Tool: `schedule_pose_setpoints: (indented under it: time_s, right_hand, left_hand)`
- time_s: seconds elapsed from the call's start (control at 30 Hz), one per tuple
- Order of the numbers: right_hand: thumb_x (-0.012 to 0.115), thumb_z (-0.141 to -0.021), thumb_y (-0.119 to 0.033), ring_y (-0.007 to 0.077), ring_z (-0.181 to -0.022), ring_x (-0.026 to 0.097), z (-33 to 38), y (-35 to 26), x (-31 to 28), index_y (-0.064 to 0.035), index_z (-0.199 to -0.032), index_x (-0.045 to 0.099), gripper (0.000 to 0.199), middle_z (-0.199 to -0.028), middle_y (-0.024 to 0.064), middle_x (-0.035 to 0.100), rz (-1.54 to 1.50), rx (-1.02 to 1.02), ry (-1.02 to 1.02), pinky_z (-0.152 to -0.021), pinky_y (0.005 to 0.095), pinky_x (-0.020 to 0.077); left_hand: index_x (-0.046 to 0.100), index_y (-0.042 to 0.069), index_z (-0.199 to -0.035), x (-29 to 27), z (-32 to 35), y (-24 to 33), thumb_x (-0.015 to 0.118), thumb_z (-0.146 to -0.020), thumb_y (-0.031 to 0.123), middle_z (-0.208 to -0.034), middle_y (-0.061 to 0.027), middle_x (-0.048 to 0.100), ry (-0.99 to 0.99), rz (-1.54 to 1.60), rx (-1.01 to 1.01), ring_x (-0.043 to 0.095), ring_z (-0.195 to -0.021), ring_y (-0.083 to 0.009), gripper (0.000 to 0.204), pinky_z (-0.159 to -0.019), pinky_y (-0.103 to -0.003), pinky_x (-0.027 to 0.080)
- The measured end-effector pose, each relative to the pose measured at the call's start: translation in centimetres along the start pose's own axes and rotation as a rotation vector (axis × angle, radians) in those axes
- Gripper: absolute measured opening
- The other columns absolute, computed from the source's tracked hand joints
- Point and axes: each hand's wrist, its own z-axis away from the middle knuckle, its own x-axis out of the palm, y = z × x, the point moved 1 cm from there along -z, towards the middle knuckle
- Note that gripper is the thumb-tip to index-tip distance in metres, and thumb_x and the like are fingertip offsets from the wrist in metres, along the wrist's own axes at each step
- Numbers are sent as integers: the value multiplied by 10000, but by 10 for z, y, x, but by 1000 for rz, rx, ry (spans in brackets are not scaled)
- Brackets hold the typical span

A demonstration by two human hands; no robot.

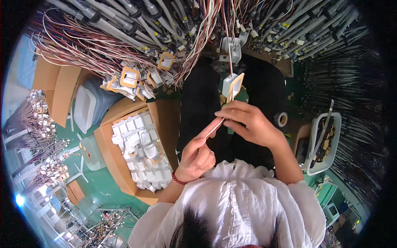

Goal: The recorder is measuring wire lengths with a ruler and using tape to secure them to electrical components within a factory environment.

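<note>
white plastic part (230,86) pinched by both hands (223,136).

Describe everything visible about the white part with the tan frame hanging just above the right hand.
The hanging white part is a small flat rectangular piece, seemingly plastic, with a tan frame along its edge. It hangs tilted from thin wires running up into the wire bundles overhead, against a dark background. The right hand sits just below, its fingers pinching the lower end. The left hand holds a thin strip that meets the right hand's fingers.
</note>
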Motion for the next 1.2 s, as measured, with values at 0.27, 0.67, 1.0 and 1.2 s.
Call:
schedule_pose_setpoints:
  time_s: [0.27,0.67,1.0,1.2]
  right_hand:
    - [647,-796,27,269,-781,611,-4,3,-8,-3,-989,666,196,-911,121,604,4,-33,-70,-686,324,495]
    - [637,-810,7,296,-796,619,-7,-3,-15,5,-958,661,149,-901,137,616,18,11,-150,-705,352,500]
    - [654,-794,-2,292,-788,620,-5,-4,-19,15,-943,656,150,-877,133,620,-10,17,-191,-698,351,503]
    - [659,-762,-13,304,-773,614,1,0,-11,11,-897,649,137,-850,134,615,114,-35,-157,-689,365,505]
  left_hand:
    - [76,61,-1490,1,5,4,289,-994,204,-414,26,305,-9,-224,-35,267,-340,-82,558,-379,-243,247]
    - [152,23,-1476,-4,3,7,316,-987,245,-414,38,298,11,-543,-41,265,-346,-70,561,-396,-240,249]
    - [194,22,-1468,-7,2,6,307,-980,216,-413,43,304,8,-470,-58,264,-342,-66,538,-390,-236,251]
    - [203,54,-1474,-13,3,9,297,-979,176,-430,28,348,-8,-753,-52,306,-349,-70,519,-392,-217,266]
